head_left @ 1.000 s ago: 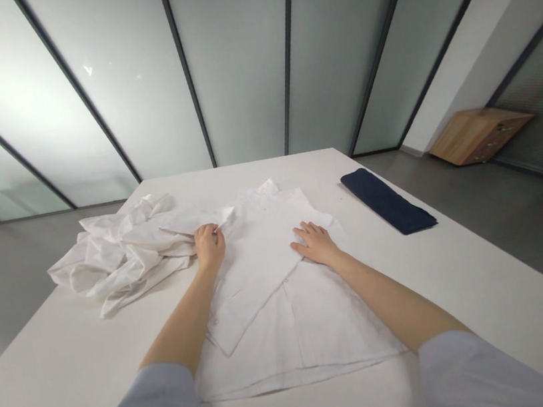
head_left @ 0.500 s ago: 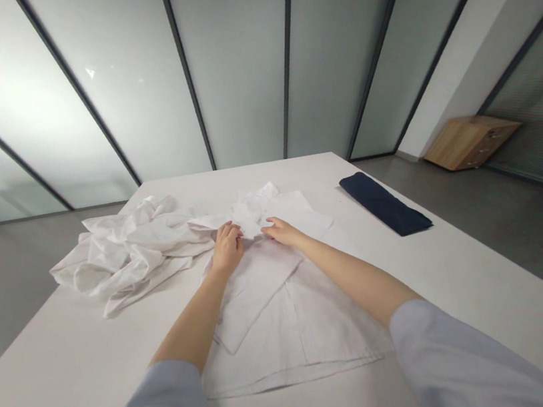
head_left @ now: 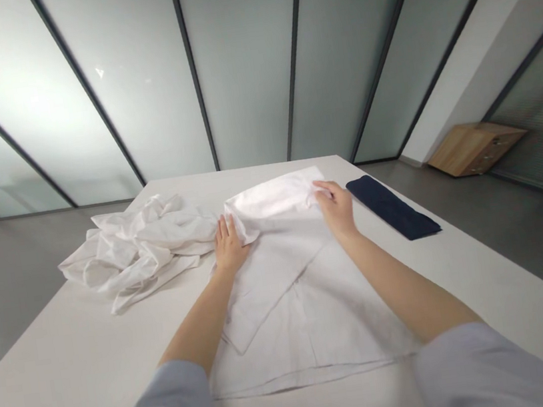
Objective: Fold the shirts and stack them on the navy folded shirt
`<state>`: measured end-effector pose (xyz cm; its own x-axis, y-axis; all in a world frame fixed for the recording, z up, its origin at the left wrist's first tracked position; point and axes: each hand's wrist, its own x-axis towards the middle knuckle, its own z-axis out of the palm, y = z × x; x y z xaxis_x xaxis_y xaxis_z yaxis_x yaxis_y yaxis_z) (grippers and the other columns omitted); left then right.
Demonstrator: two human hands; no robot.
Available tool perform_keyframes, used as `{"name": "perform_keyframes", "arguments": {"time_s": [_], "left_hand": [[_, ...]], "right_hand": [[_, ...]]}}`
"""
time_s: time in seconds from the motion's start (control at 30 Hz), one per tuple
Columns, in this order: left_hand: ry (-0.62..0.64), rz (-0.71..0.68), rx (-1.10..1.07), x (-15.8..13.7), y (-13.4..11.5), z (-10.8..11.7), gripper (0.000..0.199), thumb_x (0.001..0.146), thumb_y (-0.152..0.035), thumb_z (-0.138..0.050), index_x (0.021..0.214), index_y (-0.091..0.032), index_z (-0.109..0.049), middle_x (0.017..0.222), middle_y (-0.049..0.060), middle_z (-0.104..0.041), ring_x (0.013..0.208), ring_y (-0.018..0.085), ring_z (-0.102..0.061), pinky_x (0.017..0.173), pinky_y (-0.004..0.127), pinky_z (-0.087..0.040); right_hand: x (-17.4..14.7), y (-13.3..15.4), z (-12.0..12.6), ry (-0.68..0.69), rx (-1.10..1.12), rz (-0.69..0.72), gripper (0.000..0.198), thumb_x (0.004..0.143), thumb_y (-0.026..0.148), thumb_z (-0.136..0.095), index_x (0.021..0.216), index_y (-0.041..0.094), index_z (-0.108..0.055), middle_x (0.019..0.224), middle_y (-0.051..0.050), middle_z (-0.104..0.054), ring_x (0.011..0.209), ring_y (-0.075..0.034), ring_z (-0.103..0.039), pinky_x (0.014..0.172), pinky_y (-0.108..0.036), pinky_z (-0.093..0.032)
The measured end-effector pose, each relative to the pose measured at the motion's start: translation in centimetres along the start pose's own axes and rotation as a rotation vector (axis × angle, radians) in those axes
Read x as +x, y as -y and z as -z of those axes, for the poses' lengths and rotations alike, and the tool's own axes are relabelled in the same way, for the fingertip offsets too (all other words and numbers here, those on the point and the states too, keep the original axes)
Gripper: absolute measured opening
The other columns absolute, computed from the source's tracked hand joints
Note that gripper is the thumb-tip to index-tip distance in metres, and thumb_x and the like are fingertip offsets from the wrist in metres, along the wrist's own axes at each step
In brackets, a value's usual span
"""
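A white garment (head_left: 286,309), like a shirt or coat, lies flat in front of me with its hem toward me and one part folded diagonally across it. My left hand (head_left: 229,244) rests flat on its upper left side, fingers stretched out. At the upper right, my right hand (head_left: 336,206) pinches the end of a broad white strip of this cloth (head_left: 275,197), which looks like a sleeve. That strip runs across the far end of the garment, drawn out between both hands. My right fingertips are partly hidden by the cloth.
A crumpled heap of white cloth (head_left: 131,250) lies left of my left hand, touching or close to the garment. Folded dark navy cloth (head_left: 393,206) sits near the right edge of the white table (head_left: 486,294). A wooden cabinet (head_left: 476,146) stands on the floor beyond.
My right hand has moved right and slightly up, drawing the bunched white cloth out into a broad strip. My left hand has flattened on the garment, its fingers now extended.
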<state>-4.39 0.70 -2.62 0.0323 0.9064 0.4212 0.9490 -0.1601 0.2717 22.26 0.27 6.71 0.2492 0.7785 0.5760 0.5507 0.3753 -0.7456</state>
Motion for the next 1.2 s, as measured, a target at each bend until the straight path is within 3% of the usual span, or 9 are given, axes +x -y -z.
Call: {"name": "perform_keyframes", "arguments": {"time_s": [0.17,0.3,0.47,0.63,0.7,0.77,0.93,1.07,1.2], "left_hand": [[0.212,-0.053,0.039,0.3,0.8,-0.3,0.070,0.081,-0.037,-0.058,0.144,-0.018,-0.035,0.146,0.015,-0.042,0.133,0.030,-0.041,0.109,0.043,-0.034],[0.275,-0.198,0.060,0.3,0.8,-0.5,0.058,0.079,-0.020,-0.054,0.137,-0.022,-0.049,0.144,0.008,-0.048,0.134,0.027,-0.040,0.110,0.041,-0.033],[0.259,-0.233,0.009,0.5,0.9,-0.5,0.057,0.072,-0.005,-0.047,0.124,-0.022,-0.063,0.137,0.004,-0.055,0.130,0.022,-0.045,0.111,0.037,-0.033],[0.077,-0.112,-0.137,0.9,1.3,-0.1,0.055,0.067,-0.002,-0.044,0.112,-0.020,-0.069,0.125,0.005,-0.064,0.118,0.022,-0.054,0.104,0.036,-0.040],[-0.014,-0.006,-0.191,1.0,1.6,0.1,0.051,0.067,-0.002,-0.043,0.107,-0.017,-0.071,0.120,0.007,-0.065,0.114,0.022,-0.056,0.102,0.034,-0.042],[-0.062,0.095,-0.226,1.1,2.0,0.2,0.046,0.066,-0.003,-0.042,0.100,-0.016,-0.071,0.113,0.008,-0.066,0.108,0.022,-0.058,0.099,0.033,-0.043],[0.015,0.272,-0.213,1.4,2.7,0.5,0.035,0.068,-0.004,-0.045,0.091,-0.018,-0.068,0.100,0.007,-0.065,0.095,0.022,-0.062,0.090,0.031,-0.046],[0.097,0.252,-0.145,1.3,2.2,0.6,0.029,0.070,-0.007,-0.051,0.093,-0.019,-0.064,0.100,0.008,-0.063,0.092,0.022,-0.062,0.085,0.032,-0.046],[0.074,0.270,-0.092,1.4,2.2,0.5,0.025,0.071,-0.008,-0.054,0.092,-0.019,-0.059,0.097,0.008,-0.063,0.095,0.023,-0.061,0.082,0.032,-0.045]], "right_hand": [[-5.7,-4.7,6.2,0.111,0.036,-0.216,0.054,0.067,0.023,-0.049,0.120,0.016,-0.057,0.102,-0.009,-0.068,0.083,-0.021,-0.063,0.072,-0.031,-0.050],[-8.4,-7.6,8.3,0.366,-0.049,-0.405,0.041,0.064,0.025,-0.047,0.100,0.014,-0.066,0.071,-0.003,-0.064,0.058,-0.017,-0.055,0.054,-0.027,-0.043],[-8.3,-10.0,11.6,0.487,-0.189,-0.203,0.039,0.067,0.024,-0.044,0.098,0.016,-0.066,0.049,0.006,-0.046,0.046,-0.012,-0.042,0.051,-0.025,-0.037],[-6.0,-12.1,13.9,0.243,-0.394,-0.072,0.039,0.072,0.026,-0.045,0.106,0.016,-0.064,0.065,-0.001,-0.062,0.054,-0.016,-0.052,0.058,-0.028,-0.043],[-4.8,-12.2,13.3,0.134,-0.455,0.024,0.037,0.075,0.029,-0.046,0.104,0.016,-0.065,0.084,-0.007,-0.068,0.072,-0.021,-0.060,0.072,-0.034,-0.047],[-3.9,-11.8,11.6,0.157,-0.489,0.115,0.034,0.077,0.030,-0.046,0.103,0.017,-0.066,0.099,-0.011,-0.069,0.094,-0.026,-0.061,0.087,-0.038,-0.045],[-3.5,-9.0,5.3,0.697,-0.663,0.090,0.044,0.078,0.033,-0.057,0.119,0.018,-0.062,0.122,-0.012,-0.064,0.112,-0.026,-0.057,0.096,-0.034,-0.040],[-3.2,-6.3,2.2,0.920,-0.859,0.067,0.036,0.077,0.026,-0.057,0.112,0.019,-0.065,0.111,-0.012,-0.069,0.101,-0.026,-0.062,0.083,-0.031,-0.041],[-2.7,-3.5,2.0,0.683,-0.955,0.132,0.025,0.082,0.018,-0.049,0.101,0.019,-0.065,0.095,-0.011,-0.072,0.088,-0.024,-0.064,0.073,-0.030,-0.038]]}}
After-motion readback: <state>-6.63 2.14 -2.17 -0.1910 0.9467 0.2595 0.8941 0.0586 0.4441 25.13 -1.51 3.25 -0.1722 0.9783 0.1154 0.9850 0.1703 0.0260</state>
